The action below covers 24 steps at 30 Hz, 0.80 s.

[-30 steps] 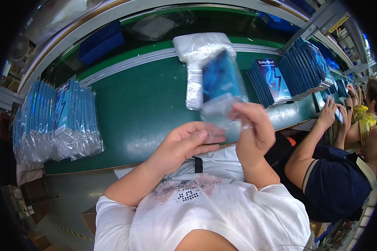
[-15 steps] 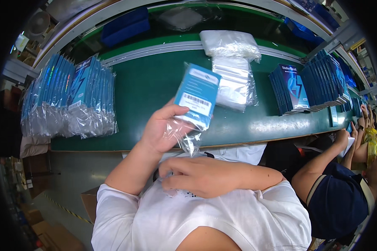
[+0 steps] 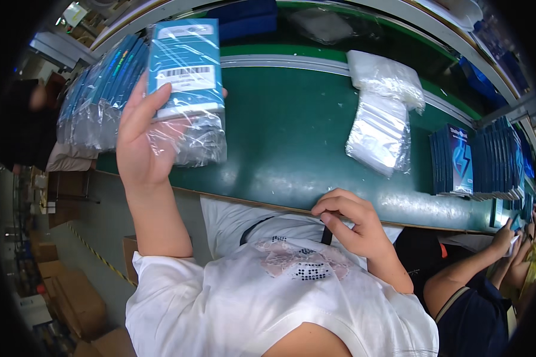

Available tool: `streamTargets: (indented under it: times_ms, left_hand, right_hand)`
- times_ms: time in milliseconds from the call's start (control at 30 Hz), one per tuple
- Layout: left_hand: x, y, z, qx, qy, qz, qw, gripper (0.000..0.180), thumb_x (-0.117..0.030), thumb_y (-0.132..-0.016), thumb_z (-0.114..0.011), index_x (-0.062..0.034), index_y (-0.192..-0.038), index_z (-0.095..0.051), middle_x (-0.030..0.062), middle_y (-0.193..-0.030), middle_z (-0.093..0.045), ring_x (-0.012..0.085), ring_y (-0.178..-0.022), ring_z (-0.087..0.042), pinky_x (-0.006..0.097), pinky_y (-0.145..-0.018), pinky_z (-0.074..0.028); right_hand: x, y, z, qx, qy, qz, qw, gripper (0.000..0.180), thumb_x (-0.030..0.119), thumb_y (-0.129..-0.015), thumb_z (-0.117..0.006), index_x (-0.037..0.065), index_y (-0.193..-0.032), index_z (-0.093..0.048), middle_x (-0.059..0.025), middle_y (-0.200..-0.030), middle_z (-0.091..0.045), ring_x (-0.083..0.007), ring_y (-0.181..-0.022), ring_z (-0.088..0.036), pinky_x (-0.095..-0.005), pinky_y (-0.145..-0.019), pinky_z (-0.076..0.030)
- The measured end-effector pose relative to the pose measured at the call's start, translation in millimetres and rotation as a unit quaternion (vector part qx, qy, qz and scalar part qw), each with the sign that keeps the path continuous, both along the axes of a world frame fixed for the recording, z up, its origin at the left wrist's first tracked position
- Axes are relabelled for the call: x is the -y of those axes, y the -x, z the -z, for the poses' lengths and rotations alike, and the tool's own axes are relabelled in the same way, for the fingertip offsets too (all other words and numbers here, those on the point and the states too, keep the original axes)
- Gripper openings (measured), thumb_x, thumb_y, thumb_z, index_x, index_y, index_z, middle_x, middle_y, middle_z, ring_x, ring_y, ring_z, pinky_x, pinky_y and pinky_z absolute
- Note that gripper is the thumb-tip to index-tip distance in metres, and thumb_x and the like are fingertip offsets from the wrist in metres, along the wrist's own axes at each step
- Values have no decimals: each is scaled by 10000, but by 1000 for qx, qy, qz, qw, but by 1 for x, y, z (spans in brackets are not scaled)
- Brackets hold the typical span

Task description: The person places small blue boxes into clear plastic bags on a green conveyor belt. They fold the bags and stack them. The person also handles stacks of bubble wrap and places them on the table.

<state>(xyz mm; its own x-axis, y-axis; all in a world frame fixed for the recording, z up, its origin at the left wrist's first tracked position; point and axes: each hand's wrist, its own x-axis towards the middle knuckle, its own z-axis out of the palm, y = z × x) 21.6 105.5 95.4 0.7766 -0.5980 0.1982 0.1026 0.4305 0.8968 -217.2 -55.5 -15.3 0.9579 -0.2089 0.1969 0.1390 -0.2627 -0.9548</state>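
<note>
A flat blue box (image 3: 184, 50) in a clear plastic bag is gripped by my left hand (image 3: 146, 131), thumb across its labelled side. It is raised at the upper left, in front of a row of bagged blue boxes (image 3: 95, 101) that it partly hides. Loose film of the bag hangs below the box. My right hand (image 3: 351, 220) is at the table's front edge with fingers loosely bent and apart, and nothing shows in it. Beyond it lies a stack of clear plastic bags (image 3: 381, 131) on the green table (image 3: 280, 119).
Unbagged blue boxes (image 3: 482, 157) stand in a row at the right of the table. A co-worker's arm (image 3: 470, 265) comes in at the lower right. Blue bins (image 3: 244, 18) sit behind the table's back rail. Cardboard boxes (image 3: 74, 297) are on the floor at lower left.
My left hand has carried the bagged box left and up to the bagged row. My right hand has moved from my chest rightward to the table edge. The view has turned left.
</note>
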Motion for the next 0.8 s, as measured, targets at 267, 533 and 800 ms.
streamTargets:
  times_ms: [267,533,800]
  left_hand:
    - [-28,-71,21,520,-396,-274,706,559,-24,-838,-433,-14,-1388,-334,211,-1371,-392,330,-1295,-363,368,-1074,-279]
    - [-14,-75,47,550,-541,-238,590,473,-233,-919,-510,-29,-1337,-422,250,-1400,-353,390,-1322,-305,426,-1079,-262]
    - [56,24,45,650,-261,-120,703,236,-103,-837,-601,-17,-1056,-622,140,-1122,-587,311,-1093,-529,409,-945,-395]
  right_hand:
    - [5,-1,3,-10,3,37,999,147,-46,-810,-546,-1,-923,-630,-86,-851,-612,-170,-710,-572,-271,-599,-454]
    - [21,11,-3,2,6,81,997,125,-48,-807,-558,-8,-902,-628,-95,-847,-616,-176,-717,-575,-268,-610,-449]
    - [119,48,-46,63,343,480,805,321,165,-741,-721,25,-1013,-623,-127,-985,-608,-249,-893,-578,-342,-793,-449]
